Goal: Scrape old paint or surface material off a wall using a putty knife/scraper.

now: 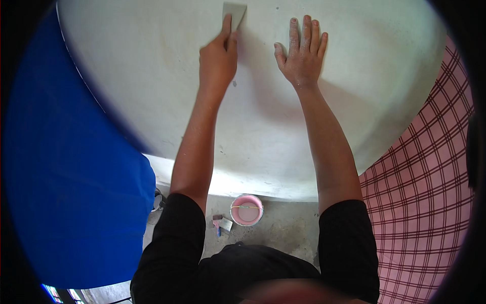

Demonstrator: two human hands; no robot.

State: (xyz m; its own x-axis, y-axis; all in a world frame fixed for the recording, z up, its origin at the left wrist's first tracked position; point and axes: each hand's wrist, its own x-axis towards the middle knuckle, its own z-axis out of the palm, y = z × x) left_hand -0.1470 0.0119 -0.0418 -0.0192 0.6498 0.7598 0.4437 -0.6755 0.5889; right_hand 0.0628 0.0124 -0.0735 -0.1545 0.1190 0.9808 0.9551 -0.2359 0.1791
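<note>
My left hand grips a putty knife, one finger stretched along its wide grey blade. The blade lies on the pale wall, and its handle is hidden inside my fist. To the right, my right hand rests flat on the same wall with its fingers spread and nothing in it. Whitish dust coats its thumb and fingers. A few small dark marks dot the wall around both hands.
A pink-lined bucket stands on the concrete floor at the wall's foot. Beside it lie a paintbrush and a flat pale piece. Blue sheeting hangs at left, pink checked fabric at right.
</note>
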